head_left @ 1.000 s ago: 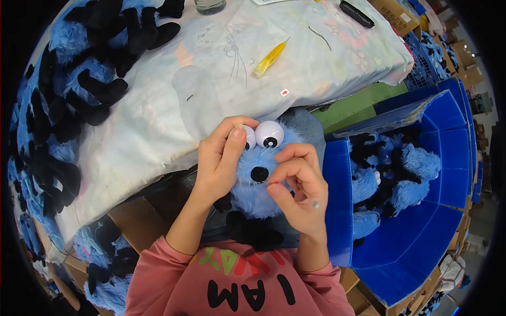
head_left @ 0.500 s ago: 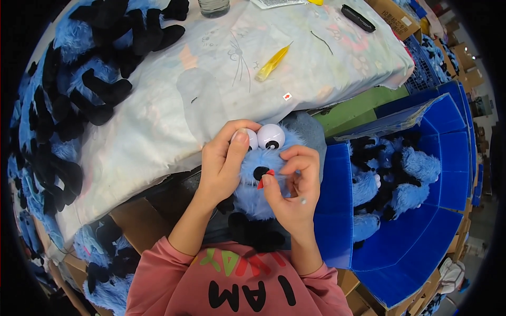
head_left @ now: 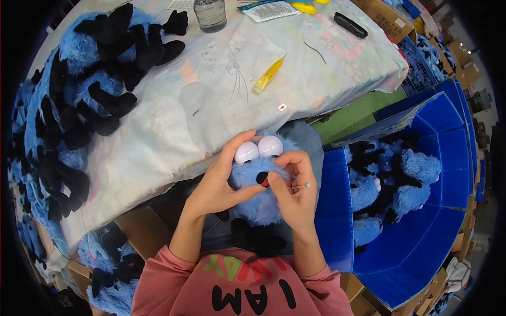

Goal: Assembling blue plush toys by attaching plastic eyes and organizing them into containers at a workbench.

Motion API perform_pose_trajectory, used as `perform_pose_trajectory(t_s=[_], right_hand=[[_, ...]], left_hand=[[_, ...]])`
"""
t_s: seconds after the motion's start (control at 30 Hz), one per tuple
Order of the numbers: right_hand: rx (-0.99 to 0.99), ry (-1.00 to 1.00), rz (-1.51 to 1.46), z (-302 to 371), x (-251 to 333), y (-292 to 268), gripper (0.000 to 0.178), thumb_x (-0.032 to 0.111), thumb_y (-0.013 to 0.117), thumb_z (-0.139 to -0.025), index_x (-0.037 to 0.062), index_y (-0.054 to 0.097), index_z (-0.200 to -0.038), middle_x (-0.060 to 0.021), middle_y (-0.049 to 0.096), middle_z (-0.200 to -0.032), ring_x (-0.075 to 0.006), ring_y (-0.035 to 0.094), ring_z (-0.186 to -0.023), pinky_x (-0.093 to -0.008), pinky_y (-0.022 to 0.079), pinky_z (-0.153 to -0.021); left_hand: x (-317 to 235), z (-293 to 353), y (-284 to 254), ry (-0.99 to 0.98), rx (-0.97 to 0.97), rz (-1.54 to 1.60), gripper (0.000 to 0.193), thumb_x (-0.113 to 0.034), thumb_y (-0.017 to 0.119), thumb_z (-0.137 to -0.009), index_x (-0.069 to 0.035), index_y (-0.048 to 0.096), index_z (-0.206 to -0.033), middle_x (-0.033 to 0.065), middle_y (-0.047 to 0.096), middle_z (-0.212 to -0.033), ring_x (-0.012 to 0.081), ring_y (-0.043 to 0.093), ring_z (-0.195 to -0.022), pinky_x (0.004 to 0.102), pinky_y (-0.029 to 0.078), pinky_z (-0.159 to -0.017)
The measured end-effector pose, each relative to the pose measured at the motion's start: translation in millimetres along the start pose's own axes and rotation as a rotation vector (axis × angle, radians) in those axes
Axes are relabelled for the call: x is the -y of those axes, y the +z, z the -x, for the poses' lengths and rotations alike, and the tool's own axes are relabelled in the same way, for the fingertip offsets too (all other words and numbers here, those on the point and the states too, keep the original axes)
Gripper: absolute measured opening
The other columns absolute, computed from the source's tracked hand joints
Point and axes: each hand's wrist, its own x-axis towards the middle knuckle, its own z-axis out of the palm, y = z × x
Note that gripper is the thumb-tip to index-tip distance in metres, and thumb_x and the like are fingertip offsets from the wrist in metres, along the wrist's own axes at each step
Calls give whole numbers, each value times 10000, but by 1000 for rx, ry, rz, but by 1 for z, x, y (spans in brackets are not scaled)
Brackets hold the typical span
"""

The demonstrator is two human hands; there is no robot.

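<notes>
Workroom: cloth-covered table, bins and cartons around it.
Table [head_left: 158,145], pale printed cloth, rumpled. Beside right edge: cardboard carton [head_left: 381,23]; blue lattice crate [head_left: 415,72]. Off near right corner: green flat area [head_left: 340,121], floor or panel unclear; large blue angular bin [head_left: 406,271], open-topped. Below near edge: brown cardboard [head_left: 138,231]. Well beyond right edge: stacked cartons [head_left: 464,55], small white lights [head_left: 469,51], grey floor [head_left: 478,258].

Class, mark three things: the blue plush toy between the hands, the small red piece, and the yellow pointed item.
Blue plush toy [head_left: 259,204], head view, body fur.
Red piece [head_left: 265,183], head view, visible red surface.
Yellow pointed item [head_left: 268,76], head view, middle of its length.
</notes>
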Motion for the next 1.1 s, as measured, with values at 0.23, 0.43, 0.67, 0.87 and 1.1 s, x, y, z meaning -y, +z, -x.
perform_pose_trajectory(t_s=[0.23, 0.43, 0.67, 0.87, 1.1], right_hand=[[-134, 18, -56, -4, -6, -7, 249, -20, 553, -732, 31, 511, -972, -42, 477, -909, -84, 385, -610, -178, 340, -539], [138, 117, 376, 19, -28, -49, 559, 97, 700, -647, 5, 474, -1150, -96, 470, -1035, -191, 516, -723, -245, 429, -690], [210, 276, 198, 53, -62, -69, 539, 92, 721, -583, -29, 517, -1067, -110, 604, -923, -198, 554, -776, -280, 451, -713], [92, 117, -3, 41, -27, -60, 422, 45, 655, -611, -40, 533, -1006, -108, 607, -868, -167, 538, -716, -262, 451, -675], [-377, 49, -119, -35, -11, -82, 276, 64, 475, -815, -34, 536, -1065, -118, 606, -936, -162, 565, -759, -242, 471, -681]], left_hand=[[16, 5, 4, 70, -44, 148, 976, -99, 776, -542, -38, 225, -1345, 172, 394, -1293, 286, 393, -1180, 355, 299, -986], [43, 66, -4, -94, -116, 84, 1117, -180, 842, -492, -34, 162, -1366, 209, 349, -1322, 315, 348, -1218, 378, 254, -1022], [51, 82, 26, -309, -18, -144, 836, -225, 764, -599, -6, 319, -1272, 186, 498, -1160, 318, 527, -1000, 339, 410, -852], [9, 42, 20, -236, -226, 16, 677, -201, 736, -651, -16, 398, -1206, 148, 538, -1080, 245, 550, -912, 313, 422, -815], [-51, -14, 11, 60, -260, 759, 460, -75, 597, -778, -24, 425, -1202, 122, 412, -1252, 219, 400, -1151, 336, 323, -960]])
